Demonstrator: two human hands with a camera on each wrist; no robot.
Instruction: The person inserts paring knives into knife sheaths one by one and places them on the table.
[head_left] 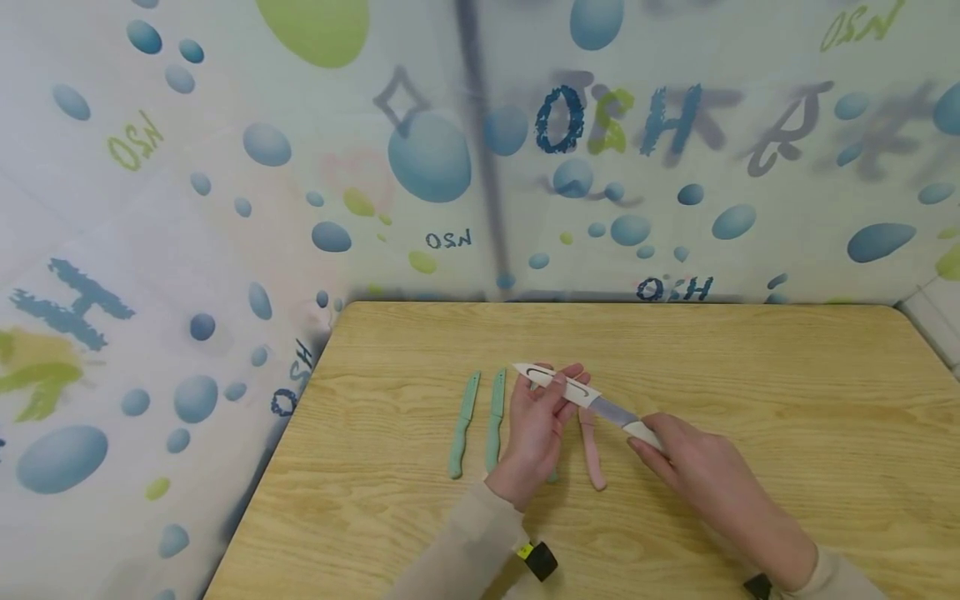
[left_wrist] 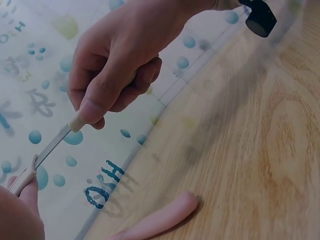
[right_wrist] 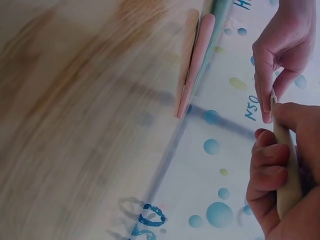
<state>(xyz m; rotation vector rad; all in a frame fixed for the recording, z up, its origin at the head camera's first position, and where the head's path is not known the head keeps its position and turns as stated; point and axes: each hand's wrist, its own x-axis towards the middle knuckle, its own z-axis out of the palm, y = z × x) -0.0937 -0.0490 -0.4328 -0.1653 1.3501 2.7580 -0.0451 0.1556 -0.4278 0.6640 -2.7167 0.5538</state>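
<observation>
Between the two hands is a cream-handled knife [head_left: 613, 412], held above the table and tilted, with a stretch of bare blade [left_wrist: 52, 146] showing. My right hand [head_left: 705, 471] grips its handle [right_wrist: 286, 175], fingers curled round it. With thumb and fingers, my left hand [head_left: 534, 429] pinches the white slotted sheath [head_left: 558, 382], which covers the tip end of the blade. Under and beside the left hand lie a green knife [head_left: 496, 425] and a pink knife [head_left: 592, 454]. Another green handle [head_left: 553, 477] shows partly, mostly hidden by the left hand.
Farther left on the wooden table [head_left: 750, 358] lies another green knife [head_left: 462, 429], roughly parallel to the others. A patterned curtain [head_left: 450, 233] with blue and green drops hangs behind the table and along its left side. A black wrist device [head_left: 540, 560] sits at the left sleeve.
</observation>
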